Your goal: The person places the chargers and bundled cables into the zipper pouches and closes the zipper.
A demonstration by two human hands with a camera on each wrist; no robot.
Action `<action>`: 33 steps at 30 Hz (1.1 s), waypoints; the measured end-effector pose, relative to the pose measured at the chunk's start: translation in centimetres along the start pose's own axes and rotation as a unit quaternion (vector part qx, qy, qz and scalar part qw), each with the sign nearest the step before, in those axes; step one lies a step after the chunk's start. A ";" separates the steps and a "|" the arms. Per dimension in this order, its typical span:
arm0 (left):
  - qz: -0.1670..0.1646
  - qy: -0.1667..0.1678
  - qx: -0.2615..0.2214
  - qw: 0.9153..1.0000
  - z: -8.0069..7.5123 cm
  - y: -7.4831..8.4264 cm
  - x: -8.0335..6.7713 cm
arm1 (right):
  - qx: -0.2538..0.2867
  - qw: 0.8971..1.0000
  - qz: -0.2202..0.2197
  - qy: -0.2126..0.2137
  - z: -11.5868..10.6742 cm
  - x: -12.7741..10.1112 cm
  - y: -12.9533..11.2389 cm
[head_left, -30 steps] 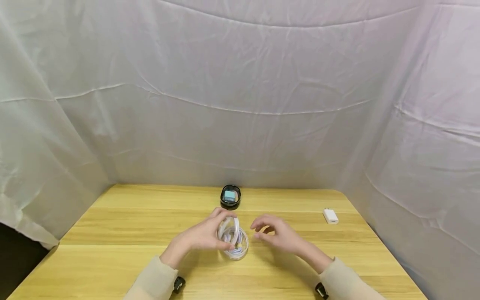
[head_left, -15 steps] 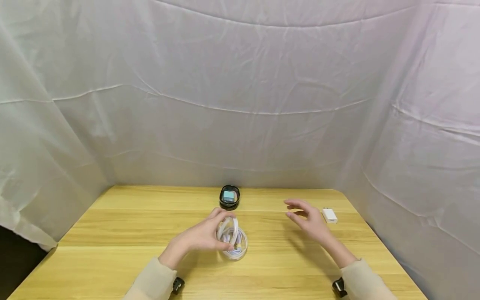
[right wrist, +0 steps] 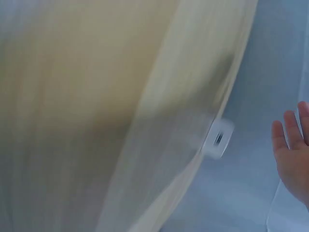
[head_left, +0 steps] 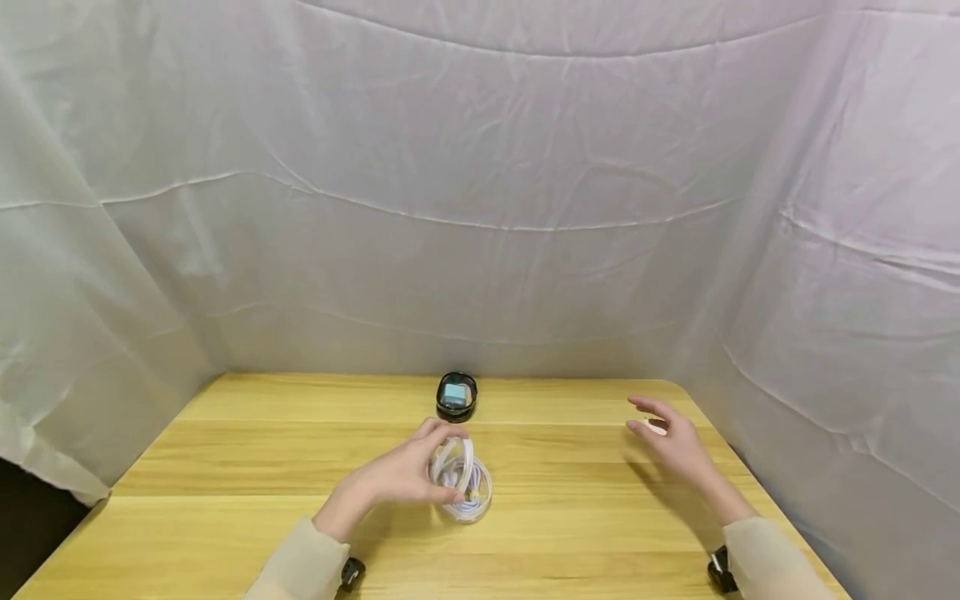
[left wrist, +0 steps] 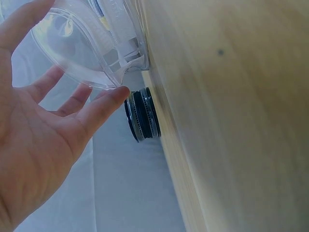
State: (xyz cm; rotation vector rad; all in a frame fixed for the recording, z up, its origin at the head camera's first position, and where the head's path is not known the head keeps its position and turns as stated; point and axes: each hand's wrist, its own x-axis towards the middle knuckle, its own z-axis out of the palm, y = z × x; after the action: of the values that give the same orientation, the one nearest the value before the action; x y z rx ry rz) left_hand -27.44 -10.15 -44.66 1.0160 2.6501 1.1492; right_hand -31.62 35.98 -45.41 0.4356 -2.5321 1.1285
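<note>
A clear plastic case (head_left: 462,481) with a white coiled cable (head_left: 457,475) inside was gripped by the left hand (head_left: 397,475) on the wooden desk (head_left: 225,467), the fingers (left wrist: 99,108) curled round its rim. Just beyond those fingers, a small round black device (head_left: 457,397) was seen standing on the desk. Further to the right, the right hand (head_left: 675,437) was held just above the desk with its fingers (head_left: 647,407) relaxed and spread, nothing being held; a white charger plug (right wrist: 218,138) lay right beside them. A white cloth backdrop (head_left: 480,183) was hung behind.
</note>
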 end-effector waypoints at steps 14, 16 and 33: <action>-0.001 -0.004 -0.013 1.000 0.0 -0.1 -0.1 | -0.096 0.991 0.052 -0.081 -3.3 0.6 3.4; -0.003 -0.005 -0.015 1.000 0.0 -0.1 -0.1 | -0.109 0.988 0.051 -0.093 -3.4 0.8 3.9; 0.028 -0.016 0.002 0.999 0.0 -0.1 0.0 | -0.064 0.980 0.032 -0.187 -3.2 1.3 5.4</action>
State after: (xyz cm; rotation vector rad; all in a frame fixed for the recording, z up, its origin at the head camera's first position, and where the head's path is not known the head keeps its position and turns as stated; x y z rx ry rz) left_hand -27.47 -10.19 -44.68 1.1072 2.6154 1.1289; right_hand -34.40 41.72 -46.39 0.5832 -2.9416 0.9704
